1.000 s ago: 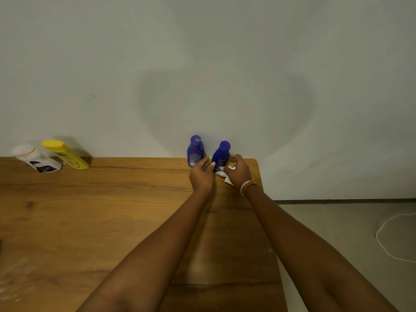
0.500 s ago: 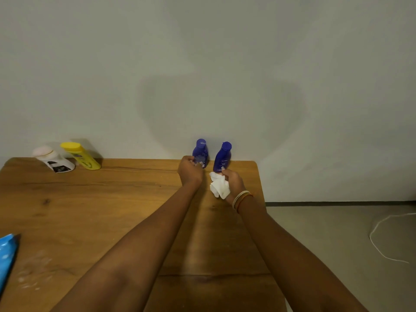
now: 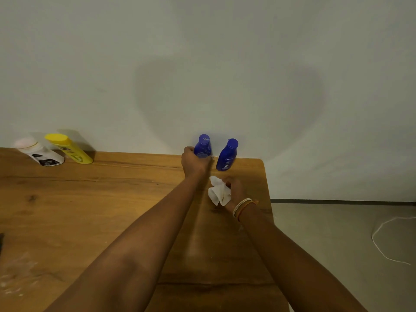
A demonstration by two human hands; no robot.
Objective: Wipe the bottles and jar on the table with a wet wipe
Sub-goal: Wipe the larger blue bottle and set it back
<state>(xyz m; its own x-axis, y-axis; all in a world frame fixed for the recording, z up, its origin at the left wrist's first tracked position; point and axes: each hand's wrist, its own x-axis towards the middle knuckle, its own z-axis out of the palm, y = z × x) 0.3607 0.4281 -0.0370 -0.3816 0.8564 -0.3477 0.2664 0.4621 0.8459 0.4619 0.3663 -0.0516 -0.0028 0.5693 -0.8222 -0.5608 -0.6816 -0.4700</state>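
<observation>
Two small blue bottles stand at the far right of the wooden table (image 3: 112,199), against the wall. My left hand (image 3: 193,162) grips the left blue bottle (image 3: 203,146) around its lower body. The right blue bottle (image 3: 227,157) stands free beside it. My right hand (image 3: 236,190) holds a crumpled white wet wipe (image 3: 218,191) just in front of that bottle, above the table and apart from both bottles. At the far left, a yellow bottle (image 3: 69,149) and a white container (image 3: 38,153) with a pale cap stand by the wall.
The table's right edge (image 3: 269,199) runs close to my right wrist, with grey floor beyond it. A white cord (image 3: 382,239) lies on the floor at the right. A dark object (image 3: 1,242) shows at the table's left edge, above whitish smears.
My right hand has drawn back from the right blue bottle with the wipe. My left hand has moved from that bottle onto the left blue bottle and gripped it.
</observation>
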